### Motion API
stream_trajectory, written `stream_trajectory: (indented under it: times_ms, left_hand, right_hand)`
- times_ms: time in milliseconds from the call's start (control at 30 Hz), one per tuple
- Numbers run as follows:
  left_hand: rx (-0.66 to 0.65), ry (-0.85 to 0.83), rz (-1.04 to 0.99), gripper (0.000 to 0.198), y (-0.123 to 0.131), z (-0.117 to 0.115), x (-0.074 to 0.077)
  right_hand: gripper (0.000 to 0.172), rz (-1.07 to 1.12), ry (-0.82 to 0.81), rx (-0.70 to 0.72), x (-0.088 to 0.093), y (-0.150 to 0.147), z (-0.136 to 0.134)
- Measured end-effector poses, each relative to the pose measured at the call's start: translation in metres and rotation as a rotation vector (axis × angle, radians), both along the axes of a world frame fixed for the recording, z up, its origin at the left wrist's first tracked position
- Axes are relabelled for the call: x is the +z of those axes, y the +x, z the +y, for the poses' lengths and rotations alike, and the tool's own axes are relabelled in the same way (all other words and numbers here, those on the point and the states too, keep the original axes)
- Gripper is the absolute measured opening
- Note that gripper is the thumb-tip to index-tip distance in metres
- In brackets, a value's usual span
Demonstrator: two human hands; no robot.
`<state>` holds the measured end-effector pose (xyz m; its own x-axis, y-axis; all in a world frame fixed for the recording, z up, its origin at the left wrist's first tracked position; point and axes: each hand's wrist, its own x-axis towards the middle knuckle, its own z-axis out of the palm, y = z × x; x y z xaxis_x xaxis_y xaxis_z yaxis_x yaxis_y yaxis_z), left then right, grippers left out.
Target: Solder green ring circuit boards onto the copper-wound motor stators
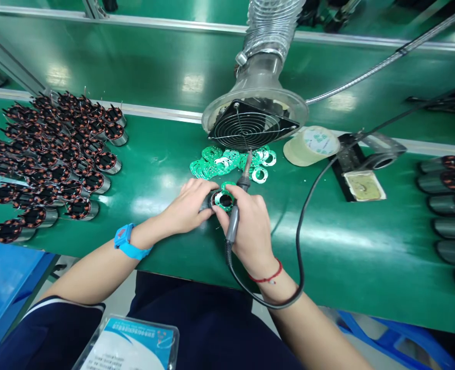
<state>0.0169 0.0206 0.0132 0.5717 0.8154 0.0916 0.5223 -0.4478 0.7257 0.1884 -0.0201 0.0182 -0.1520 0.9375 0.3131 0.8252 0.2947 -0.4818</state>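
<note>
My left hand (pixel 188 206) is closed around a motor stator (pixel 213 199), whose metal side shows between thumb and fingers. A green ring-shaped circuit board (pixel 224 201) is at the stator's end, pinched by the thumb and forefinger of my right hand (pixel 253 221). Whether the board is fully seated I cannot tell. That same hand also keeps a soldering iron (pixel 233 223) under its fingers, tip pointing away from me. Just beyond my hands lies a loose pile of green ring boards (pixel 212 167).
A fume extractor (pixel 250 126) hangs low over the boards. Many wound stators (pixel 92 181) stand at left; more stators (pixel 443 204) lie at far right. A tape roll (pixel 308 146) and a soldering-iron stand (pixel 350 169) sit right of centre. The iron's black cable (pixel 299 231) loops over my right forearm.
</note>
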Motion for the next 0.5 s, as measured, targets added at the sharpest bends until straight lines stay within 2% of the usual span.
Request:
stream_trajectory:
  times_ms: [133, 200, 333, 500]
  left_hand:
    - [-0.058, 0.048, -0.061, 0.039, 0.007, -0.001, 0.001]
    - [-0.037, 0.069, -0.027, 0.039, 0.014, -0.003, 0.000]
    - [-0.016, 0.099, 0.011, 0.028, 0.025, -0.004, 0.000]
    - [-0.103, 0.058, -0.008, 0.031, 0.017, -0.001, 0.009]
  right_hand:
    - [0.043, 0.074, -0.051, 0.016, -0.003, 0.009, -0.009]
    - [0.048, 0.107, -0.089, 0.018, -0.005, 0.014, -0.011]
    - [0.045, 0.242, -0.100, -0.009, -0.012, 0.017, -0.011]
    - [0.046, 0.354, -0.044, -0.051, -0.025, 0.014, -0.010]
